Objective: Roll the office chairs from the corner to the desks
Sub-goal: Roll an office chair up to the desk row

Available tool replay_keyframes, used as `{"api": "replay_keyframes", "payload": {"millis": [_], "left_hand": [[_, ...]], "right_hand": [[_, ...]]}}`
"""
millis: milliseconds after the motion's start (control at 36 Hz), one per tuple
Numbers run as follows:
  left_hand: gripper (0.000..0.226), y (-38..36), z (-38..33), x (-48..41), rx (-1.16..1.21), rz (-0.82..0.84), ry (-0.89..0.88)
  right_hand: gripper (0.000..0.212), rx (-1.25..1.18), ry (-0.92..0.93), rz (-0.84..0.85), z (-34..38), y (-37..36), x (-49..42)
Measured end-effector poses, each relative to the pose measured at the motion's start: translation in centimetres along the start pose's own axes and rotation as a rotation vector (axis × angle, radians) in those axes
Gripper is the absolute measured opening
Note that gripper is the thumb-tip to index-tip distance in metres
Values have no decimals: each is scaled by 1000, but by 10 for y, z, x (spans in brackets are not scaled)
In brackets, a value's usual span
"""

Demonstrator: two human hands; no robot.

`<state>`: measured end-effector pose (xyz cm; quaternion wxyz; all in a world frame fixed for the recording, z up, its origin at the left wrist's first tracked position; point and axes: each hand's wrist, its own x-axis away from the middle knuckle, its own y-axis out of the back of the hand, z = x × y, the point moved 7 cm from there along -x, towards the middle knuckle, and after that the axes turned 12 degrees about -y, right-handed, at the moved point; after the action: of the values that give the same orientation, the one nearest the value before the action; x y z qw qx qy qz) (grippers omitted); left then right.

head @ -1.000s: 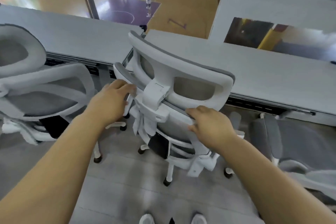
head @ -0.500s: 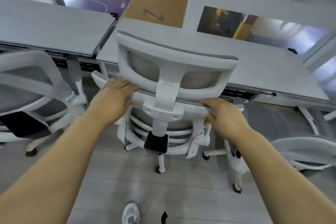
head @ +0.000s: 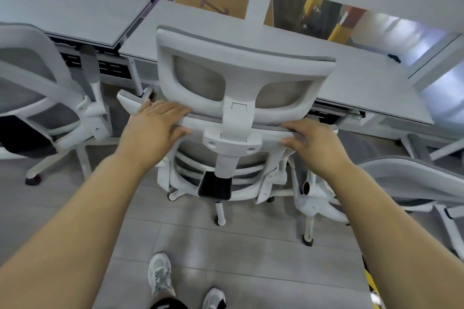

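Note:
A white office chair point(head: 241, 78) with grey mesh and a headrest stands squarely in front of me, facing a grey desk point(head: 364, 83). My left hand point(head: 153, 128) grips the top left of its backrest. My right hand point(head: 311, 143) grips the top right of the backrest. The seat is hidden behind the backrest, and the headrest overlaps the desk's front edge. Its castors rest on the grey floor.
A second white chair point(head: 37, 98) stands to the left, before another grey desk point(head: 70, 7). A third chair point(head: 411, 180) stands close on the right, its base near the held chair's castors. Windows lie behind the desks. My shoes point(head: 160, 276) are on the floor below.
The chair has turned from an angle to face the desk squarely and rolled closer to it. Both hands stayed on the backrest. I have stepped forward and a little right.

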<state>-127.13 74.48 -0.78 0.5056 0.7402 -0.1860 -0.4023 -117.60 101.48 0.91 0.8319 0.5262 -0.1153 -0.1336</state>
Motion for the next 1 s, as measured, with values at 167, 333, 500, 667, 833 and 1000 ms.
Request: {"api": "replay_keyframes", "payload": {"millis": [167, 333, 500, 667, 833, 1000], "left_hand": [[39, 4, -19, 12, 10, -2, -15], [38, 9, -18, 21, 17, 17, -17], [34, 16, -4, 28, 41, 14, -46], [35, 21, 5, 34, 39, 22, -56], [35, 26, 11, 34, 56, -8, -35], [35, 27, 17, 28, 86, 0, -16]], "right_hand": [[34, -45, 2, -27, -5, 4, 21], [34, -72, -12, -48, 1, 2, 34], [33, -85, -25, -56, 13, -6, 41], [31, -92, -20, -67, 26, -10, 42], [34, -87, -34, -62, 33, -13, 37], [36, -79, -56, -66, 36, -13, 33]]}}
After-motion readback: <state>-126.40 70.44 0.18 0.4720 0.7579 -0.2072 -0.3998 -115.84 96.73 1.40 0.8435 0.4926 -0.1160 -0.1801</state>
